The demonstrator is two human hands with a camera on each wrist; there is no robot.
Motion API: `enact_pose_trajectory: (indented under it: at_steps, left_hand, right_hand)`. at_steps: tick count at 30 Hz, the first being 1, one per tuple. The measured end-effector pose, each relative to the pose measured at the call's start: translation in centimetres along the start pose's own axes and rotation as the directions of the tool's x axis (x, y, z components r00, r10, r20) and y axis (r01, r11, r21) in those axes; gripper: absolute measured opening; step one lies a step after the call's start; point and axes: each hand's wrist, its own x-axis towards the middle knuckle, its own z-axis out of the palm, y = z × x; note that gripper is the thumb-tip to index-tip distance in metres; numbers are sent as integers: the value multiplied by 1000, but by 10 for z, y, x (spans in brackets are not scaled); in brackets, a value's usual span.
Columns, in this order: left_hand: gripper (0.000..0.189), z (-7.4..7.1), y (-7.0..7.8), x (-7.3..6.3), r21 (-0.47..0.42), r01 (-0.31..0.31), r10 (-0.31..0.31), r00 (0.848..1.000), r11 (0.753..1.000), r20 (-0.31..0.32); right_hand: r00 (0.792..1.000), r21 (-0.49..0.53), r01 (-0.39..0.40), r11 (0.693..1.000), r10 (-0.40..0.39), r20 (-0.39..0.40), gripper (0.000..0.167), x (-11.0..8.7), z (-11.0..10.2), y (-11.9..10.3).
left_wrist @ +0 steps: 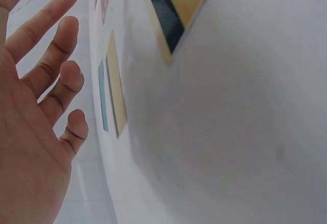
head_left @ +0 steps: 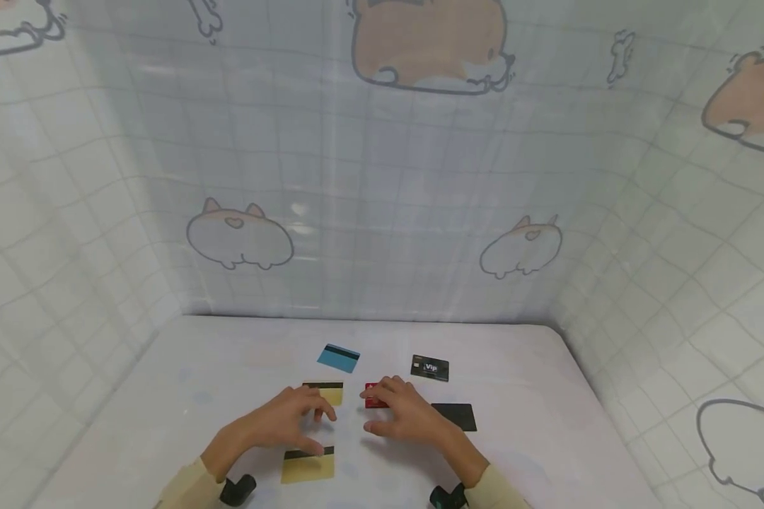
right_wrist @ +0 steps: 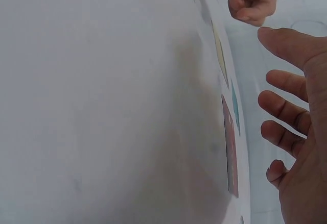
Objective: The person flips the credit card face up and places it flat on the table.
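My left hand (head_left: 288, 418) hovers above the table with its fingers loosely bent and nothing in them. Two gold cards with dark stripes lie around it: the far gold card (head_left: 332, 394) beyond its fingers and the near gold card (head_left: 308, 469) under its thumb in the head view. To the right, my right hand (head_left: 406, 413) is likewise raised and empty, fingers spread in the right wrist view. It partly covers a red card (head_left: 374, 404) in the head view. Beside its wrist lies a plain black card (head_left: 460, 417), partly hidden.
Farther back on the white table (head_left: 229, 353) lie a blue card (head_left: 339, 358) with a dark stripe and a black Vip card (head_left: 429, 368). Pale curtains (head_left: 382, 177) with cartoon dogs enclose the table at the back and both sides.
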Motion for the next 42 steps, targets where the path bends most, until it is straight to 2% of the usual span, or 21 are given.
enact_pose_trajectory:
  at_steps: [8, 17, 22, 29, 33, 42]
  left_hand:
    - [50, 3, -2, -16, 28, 5, -5, 1000, 1000, -12]
    - [48, 2, -3, -28, 15, 29, -29, 1000, 999, -2]
    - [51, -2, -4, -29, 46, 36, -36, 999, 998, -9]
    - [51, -3, -1, -30, 4, 77, -77, 997, 997, 30]
    - [52, -3, 1, -32, 10, 80, -80, 996, 997, 24]
    - [57, -3, 2, -37, 22, 128, -129, 991, 992, 42]
  right_hand:
    - [999, 65, 13, 998, -15, 31, 54, 0, 8, -15]
    - [995, 44, 60, 997, -63, 71, 55, -1, 19, -28]
    - [995, 17, 64, 998, -66, 78, 55, 0, 23, -35]
    - [992, -32, 95, 995, -92, 85, 54, 0, 28, -43]
    - [991, -51, 104, 993, -99, 88, 55, -1, 28, -46]
    - [986, -120, 123, 985, -107, 127, 64, -1, 38, -46]
